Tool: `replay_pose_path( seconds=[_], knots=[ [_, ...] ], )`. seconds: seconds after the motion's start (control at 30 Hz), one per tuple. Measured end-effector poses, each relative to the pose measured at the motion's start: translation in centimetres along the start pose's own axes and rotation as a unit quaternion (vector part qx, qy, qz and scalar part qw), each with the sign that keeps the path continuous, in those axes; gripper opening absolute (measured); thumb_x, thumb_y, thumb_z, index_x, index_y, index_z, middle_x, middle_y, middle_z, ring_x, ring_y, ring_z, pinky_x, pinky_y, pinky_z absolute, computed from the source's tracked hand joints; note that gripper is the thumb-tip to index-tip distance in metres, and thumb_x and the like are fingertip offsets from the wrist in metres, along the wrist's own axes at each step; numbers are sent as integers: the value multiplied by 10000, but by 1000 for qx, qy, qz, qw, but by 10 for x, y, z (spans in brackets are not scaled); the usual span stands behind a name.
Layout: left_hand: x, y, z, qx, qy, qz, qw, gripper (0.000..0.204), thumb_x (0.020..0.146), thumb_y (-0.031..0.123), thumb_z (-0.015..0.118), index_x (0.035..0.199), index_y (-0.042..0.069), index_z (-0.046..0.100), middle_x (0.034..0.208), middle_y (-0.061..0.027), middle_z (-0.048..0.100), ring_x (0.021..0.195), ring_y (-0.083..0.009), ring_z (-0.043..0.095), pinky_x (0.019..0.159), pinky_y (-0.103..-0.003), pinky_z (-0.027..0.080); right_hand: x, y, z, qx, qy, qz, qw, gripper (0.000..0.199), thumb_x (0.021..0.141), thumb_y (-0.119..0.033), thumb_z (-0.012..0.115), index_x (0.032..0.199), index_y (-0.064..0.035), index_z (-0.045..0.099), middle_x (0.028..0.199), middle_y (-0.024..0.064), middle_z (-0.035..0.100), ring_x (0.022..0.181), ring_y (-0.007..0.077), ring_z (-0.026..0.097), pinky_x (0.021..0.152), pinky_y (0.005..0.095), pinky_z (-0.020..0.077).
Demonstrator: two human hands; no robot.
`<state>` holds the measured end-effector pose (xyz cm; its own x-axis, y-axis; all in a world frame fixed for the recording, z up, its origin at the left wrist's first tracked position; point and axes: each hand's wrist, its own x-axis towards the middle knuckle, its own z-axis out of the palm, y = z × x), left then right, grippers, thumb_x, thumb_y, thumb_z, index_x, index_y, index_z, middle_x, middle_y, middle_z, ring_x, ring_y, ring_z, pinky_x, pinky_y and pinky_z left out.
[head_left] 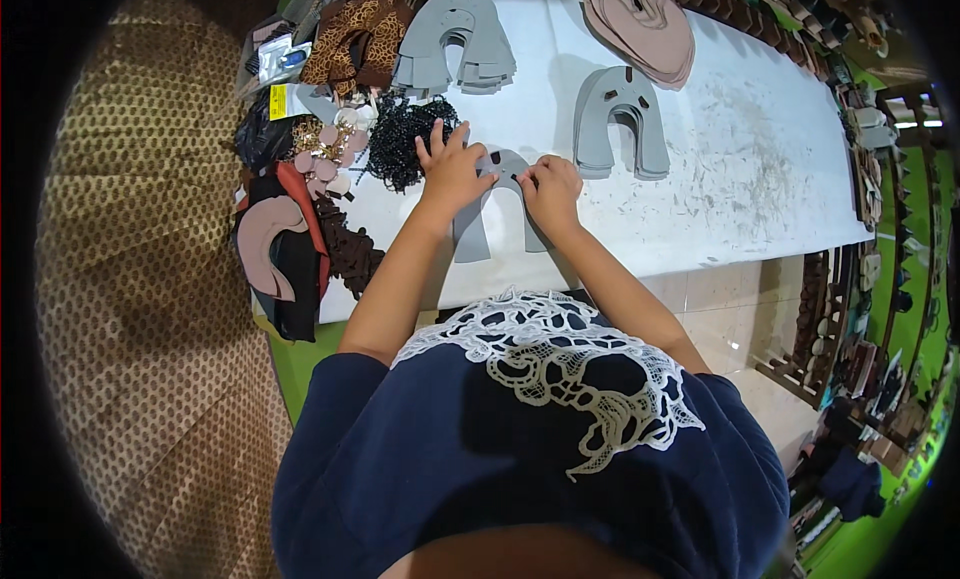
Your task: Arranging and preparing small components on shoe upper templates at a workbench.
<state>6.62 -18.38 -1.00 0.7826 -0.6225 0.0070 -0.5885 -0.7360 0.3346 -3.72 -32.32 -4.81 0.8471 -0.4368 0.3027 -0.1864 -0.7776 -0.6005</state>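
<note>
Grey and flat, the horseshoe-shaped cutout (497, 207) lies on the white tabletop (740, 169) right in front of you, its arch away from you and its two legs pointing back toward your body. Your left hand (450, 169) rests spread and open over the left side of the arch, palm down, pressing rather than gripping. Your right hand (551, 187) sits on the right side with fingers curled at the edge; whether they pinch the piece or only rest on it, you cannot tell from here.

Judging by its thinness and clean cut, the piece is likely light and somewhat flexible, like foam or synthetic sheet, so the legs would probably droop or swing if you lift it by one end. Take hold at the arch, where the material is widest, and keep a flat hand on it while you work so it does not slide on the smooth top.

Just beyond your right hand stands a small stack of matching grey cutouts (620, 124), and a larger fanned stack (455, 44) lies farther back. A heap of black beaded trim (405, 139) touches your left fingertips' side, beside pale pink discs (330, 154).
</note>
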Motion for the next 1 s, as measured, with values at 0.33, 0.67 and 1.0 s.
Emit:
replay_pose_path(
  seconds=[0.33, 0.67, 1.0],
  knots=[
    [4, 1, 2, -40, -56, 44, 997, 341, 633, 383, 761, 847, 121, 725, 1374, -55, 427, 1337, -402, 180, 1024, -637, 67, -5, -1, 4, -22, 0, 0, 1000, 82, 723, -161, 671, 744, -92, 630, 940, 29, 554, 989, 247, 485, 827, 419, 317],
    [-5, 9, 10, -36, -57, 22, 997, 264, 690, 329, 711, 856, 126, 729, 1358, -55, 441, 1326, -391, 209, 1016, -650, 102, -3, 0, -9, -80, -18, -159, 984, 121, 756, -218, 646, 852, -144, 640, 1046, 15, 543, 1105, 237, 449, 880, 447, 304],
    [-9, 18, 14, -50, -40, -2, 998, 218, 758, 292, 660, 868, 110, 711, 1346, -39, 454, 1317, -398, 223, 1009, -646, 131, -15, 9, -27, -111, -51, -183, 975, 282, 798, -340, 614, 1041, -203, 658, 1201, 16, 515, 1192, 263, 393, 950, 497, 274]
  ],
)
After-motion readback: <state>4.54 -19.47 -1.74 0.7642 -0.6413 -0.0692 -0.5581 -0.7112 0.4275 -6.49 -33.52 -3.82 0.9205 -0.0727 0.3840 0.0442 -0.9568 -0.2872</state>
